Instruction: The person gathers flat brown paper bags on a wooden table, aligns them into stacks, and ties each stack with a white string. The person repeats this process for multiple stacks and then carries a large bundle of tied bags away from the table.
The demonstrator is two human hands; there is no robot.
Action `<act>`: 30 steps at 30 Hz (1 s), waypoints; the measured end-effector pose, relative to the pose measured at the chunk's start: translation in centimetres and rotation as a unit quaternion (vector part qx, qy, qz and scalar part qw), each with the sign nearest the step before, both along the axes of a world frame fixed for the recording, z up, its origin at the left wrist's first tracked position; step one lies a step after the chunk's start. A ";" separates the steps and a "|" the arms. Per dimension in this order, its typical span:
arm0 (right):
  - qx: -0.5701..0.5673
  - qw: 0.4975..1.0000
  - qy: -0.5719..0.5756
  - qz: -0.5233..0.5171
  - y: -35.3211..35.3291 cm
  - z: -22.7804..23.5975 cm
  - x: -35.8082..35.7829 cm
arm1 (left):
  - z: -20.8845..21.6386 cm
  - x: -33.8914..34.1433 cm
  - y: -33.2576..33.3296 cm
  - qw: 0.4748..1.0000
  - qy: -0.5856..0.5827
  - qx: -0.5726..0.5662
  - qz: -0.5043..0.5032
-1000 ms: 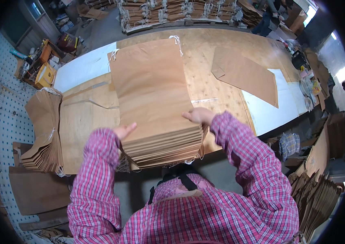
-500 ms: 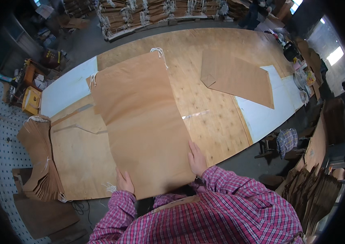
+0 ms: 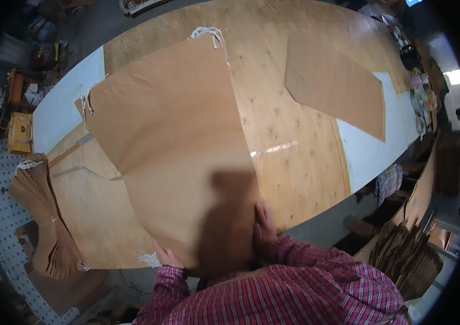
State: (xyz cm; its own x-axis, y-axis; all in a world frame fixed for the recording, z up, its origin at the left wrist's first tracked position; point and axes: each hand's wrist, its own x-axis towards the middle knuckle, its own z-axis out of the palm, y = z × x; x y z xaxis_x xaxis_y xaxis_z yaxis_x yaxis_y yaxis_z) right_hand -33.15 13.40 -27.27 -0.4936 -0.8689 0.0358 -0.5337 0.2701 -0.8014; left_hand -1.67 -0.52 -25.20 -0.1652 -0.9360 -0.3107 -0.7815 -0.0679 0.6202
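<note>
A large brown paper sack (image 3: 170,135) lies lengthwise over the table in front of me, with white string (image 3: 208,35) at its far right corner and more string (image 3: 86,103) at the far left. My left hand (image 3: 169,257) grips its near left edge, some fingers hidden beneath the paper. On the near right edge, my right hand (image 3: 265,225) is closed around the side, its lower part in shade. A dark shadow covers the near right part of the sack. Farther right, a second flat brown paper sack (image 3: 333,81) with a folded end rests on the table.
The wooden table (image 3: 289,173) has white panels at left and right. A bundle of brown paper sacks (image 3: 43,216) tied with string hangs over its left end. A yellow box (image 3: 20,132) stands beyond that. More brown paper (image 3: 403,260) is stacked at the lower right, near a checked cloth (image 3: 389,183).
My view has tilted down and come closer to the table. A dark shadow has fallen across the near part of the sack. Both hands keep hold of the same edges.
</note>
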 end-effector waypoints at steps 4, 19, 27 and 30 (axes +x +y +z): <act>0.060 0.998 -0.029 0.001 0.0 1.3 -0.4 | 1.1 0.4 -0.7 1.000 0.013 0.014 -0.024; 0.290 0.942 -0.139 -0.099 -18.5 1.1 -9.3 | -6.2 -3.2 -27.1 0.989 0.057 0.114 0.070; 0.272 0.956 -0.011 -0.111 -18.5 1.2 -7.6 | -4.6 -1.0 -25.4 0.991 0.061 0.118 0.034; 0.257 0.964 -0.064 -0.038 -17.6 0.0 -12.4 | -4.8 0.5 -27.8 0.983 0.057 0.174 0.023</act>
